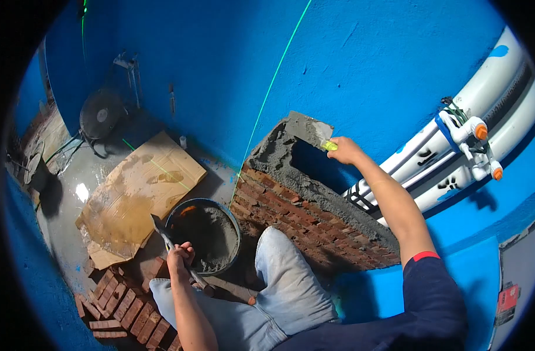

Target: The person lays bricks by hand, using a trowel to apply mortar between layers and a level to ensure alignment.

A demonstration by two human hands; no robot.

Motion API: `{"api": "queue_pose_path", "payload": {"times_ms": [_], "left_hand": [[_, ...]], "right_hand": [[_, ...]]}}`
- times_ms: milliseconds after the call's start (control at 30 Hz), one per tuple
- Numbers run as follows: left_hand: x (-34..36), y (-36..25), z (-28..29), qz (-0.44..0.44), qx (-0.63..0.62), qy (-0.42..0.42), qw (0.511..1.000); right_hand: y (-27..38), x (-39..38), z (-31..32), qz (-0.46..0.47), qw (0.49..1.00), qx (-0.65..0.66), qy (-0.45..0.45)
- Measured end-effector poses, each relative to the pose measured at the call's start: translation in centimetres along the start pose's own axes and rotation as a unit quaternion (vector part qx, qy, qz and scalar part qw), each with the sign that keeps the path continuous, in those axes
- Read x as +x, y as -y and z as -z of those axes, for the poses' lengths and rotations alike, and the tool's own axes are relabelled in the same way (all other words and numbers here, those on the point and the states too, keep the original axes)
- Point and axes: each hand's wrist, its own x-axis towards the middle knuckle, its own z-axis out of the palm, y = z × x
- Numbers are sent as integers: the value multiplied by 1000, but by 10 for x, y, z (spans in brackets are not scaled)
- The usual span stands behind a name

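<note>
My right hand (345, 150) is closed around the yellow-green handle of a small trowel (330, 145). Its grey blade lies against the mortar on the far top corner of a low brick wall (297, 213), where wet grey mortar (274, 153) coats the top. My left hand (181, 256) grips a long-handled tool with a dark flat blade (159, 224); its exact kind is unclear. That tool slants over the left rim of a round black bucket (239, 237), which holds grey mortar (221, 237).
Loose bricks (127, 307) are piled at lower left. A wet cardboard sheet (136, 199) covers floor beyond the bucket, with a fan (102, 114) behind. White pipes with orange-capped valves (481, 131) run along the blue wall (384, 64). A green laser line (273, 82) crosses that wall.
</note>
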Motion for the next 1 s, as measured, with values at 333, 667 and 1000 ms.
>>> {"api": "queue_pose_path", "payload": {"times_ms": [333, 667, 1000], "left_hand": [[6, -1, 7, 13, 15, 16, 1000], [10, 7, 9, 26, 46, 43, 998], [10, 8, 6, 38, 56, 7, 998]], "right_hand": [[17, -51, 3, -151, 988, 10, -31], [12, -93, -1, -86, 977, 112, 159], [2, -99, 9, 11, 978, 183, 100]]}}
